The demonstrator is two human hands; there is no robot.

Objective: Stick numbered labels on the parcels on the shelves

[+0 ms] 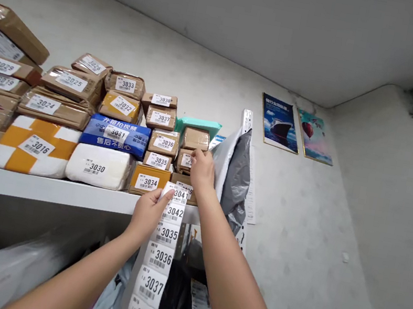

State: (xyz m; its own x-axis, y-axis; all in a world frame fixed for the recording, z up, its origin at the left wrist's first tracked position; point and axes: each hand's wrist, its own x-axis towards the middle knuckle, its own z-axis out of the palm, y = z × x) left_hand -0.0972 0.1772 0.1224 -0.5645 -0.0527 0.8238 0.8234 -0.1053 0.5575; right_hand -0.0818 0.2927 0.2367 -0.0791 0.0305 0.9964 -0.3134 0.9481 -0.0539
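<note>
My left hand (149, 212) pinches the top of a long strip of white number labels (160, 256) between thumb and fingers. The strip hangs down past the shelf edge, with 3041 at the top and 3042 under it. My right hand (203, 169) reaches up to a small brown cardboard box (181, 166) in the right-hand stack. Its fingers are bent together at a white label (186, 160) on the box front and hide part of the number. Another small box (196, 139) lies on top, and the box labelled 3039 (179, 178) sits beneath.
Several numbered parcels stand stacked along the white shelf (44, 189) to the left. Grey and white mailer bags (238, 176) stand upright at the shelf's right end, close to my right forearm. Below are a black bag (179, 299) and plastic-wrapped parcels. Two posters (280, 124) hang on the wall.
</note>
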